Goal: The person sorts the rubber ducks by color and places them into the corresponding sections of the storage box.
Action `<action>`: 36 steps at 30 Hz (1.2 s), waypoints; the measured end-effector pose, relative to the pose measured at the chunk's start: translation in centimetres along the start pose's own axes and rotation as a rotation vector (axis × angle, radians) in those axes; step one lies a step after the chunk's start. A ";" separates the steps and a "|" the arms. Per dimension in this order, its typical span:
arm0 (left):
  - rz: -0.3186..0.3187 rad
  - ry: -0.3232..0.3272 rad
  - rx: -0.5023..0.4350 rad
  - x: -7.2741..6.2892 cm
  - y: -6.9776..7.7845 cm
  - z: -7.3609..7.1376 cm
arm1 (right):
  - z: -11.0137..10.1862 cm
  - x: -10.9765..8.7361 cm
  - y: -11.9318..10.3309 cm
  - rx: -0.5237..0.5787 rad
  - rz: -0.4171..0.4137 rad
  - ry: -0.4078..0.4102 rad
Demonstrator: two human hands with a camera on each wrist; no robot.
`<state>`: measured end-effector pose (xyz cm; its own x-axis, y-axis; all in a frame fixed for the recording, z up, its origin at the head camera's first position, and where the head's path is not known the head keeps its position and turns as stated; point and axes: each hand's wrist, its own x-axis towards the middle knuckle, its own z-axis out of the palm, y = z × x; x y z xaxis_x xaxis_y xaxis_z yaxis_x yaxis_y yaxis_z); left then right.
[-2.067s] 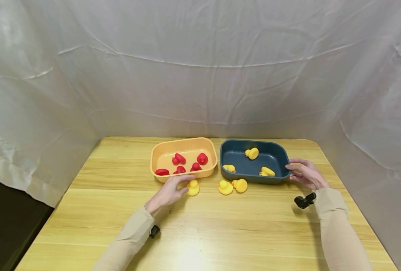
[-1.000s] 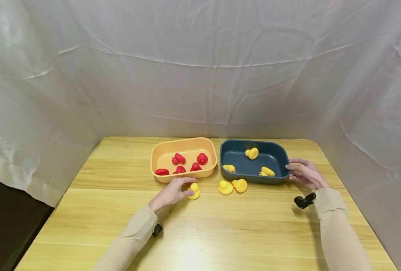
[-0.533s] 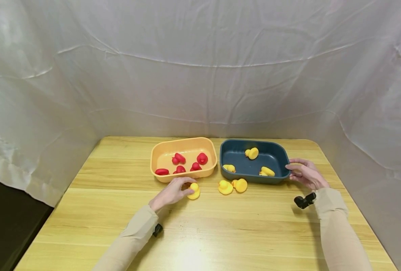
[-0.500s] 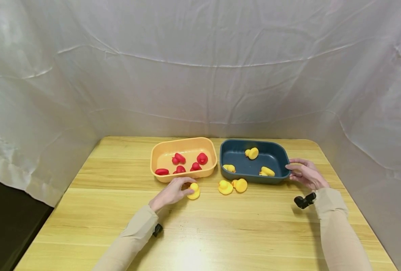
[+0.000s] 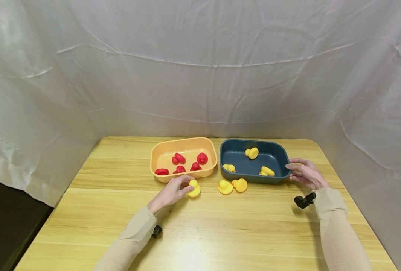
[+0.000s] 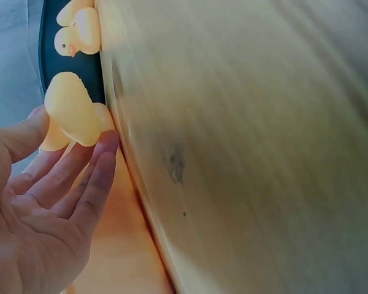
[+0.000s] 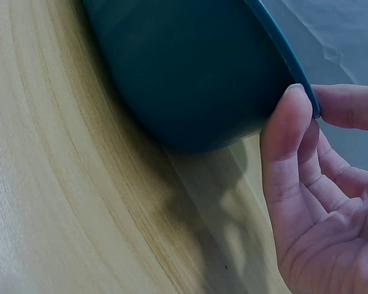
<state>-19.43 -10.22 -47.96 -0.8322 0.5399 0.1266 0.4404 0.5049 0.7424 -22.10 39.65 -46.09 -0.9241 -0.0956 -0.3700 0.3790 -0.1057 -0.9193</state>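
My left hand pinches a yellow rubber duck between thumb and fingers, just in front of the orange bin. Seen from the left wrist, the duck sits at the fingertips of the hand. My right hand grips the right end of the dark blue bin. Its thumb lies inside the rim and the fingers outside, as the right wrist view shows. Two more yellow ducks, one upright and one tipped over, lie before the blue bin.
Inside the blue bin are three yellow ducks, one of them at the back. The orange bin holds several red ducks, one at its right side. Both bins stand near the back of the wooden table, with a grey-white curtain behind.
The left hand has closed its thumb and fingers on the duck and raised it slightly, after it moved a little toward me. The right hand and both bins have stayed put.
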 end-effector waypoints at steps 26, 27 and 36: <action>-0.110 0.232 -0.282 0.5 2.0 1.0 | 0.0 0.1 0.1 -0.013 -0.001 0.007; -0.122 0.243 -0.297 0.6 2.0 1.1 | 0.0 0.1 0.1 -0.013 -0.003 0.007; -0.152 0.341 -0.439 2.0 2.9 1.6 | 0.0 0.1 0.2 -0.017 -0.010 0.006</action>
<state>-19.26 -6.55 -46.60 -0.9687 0.1990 0.1482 0.1871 0.1937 0.9630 -22.09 39.66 -46.28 -0.9283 -0.0890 -0.3610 0.3685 -0.0896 -0.9253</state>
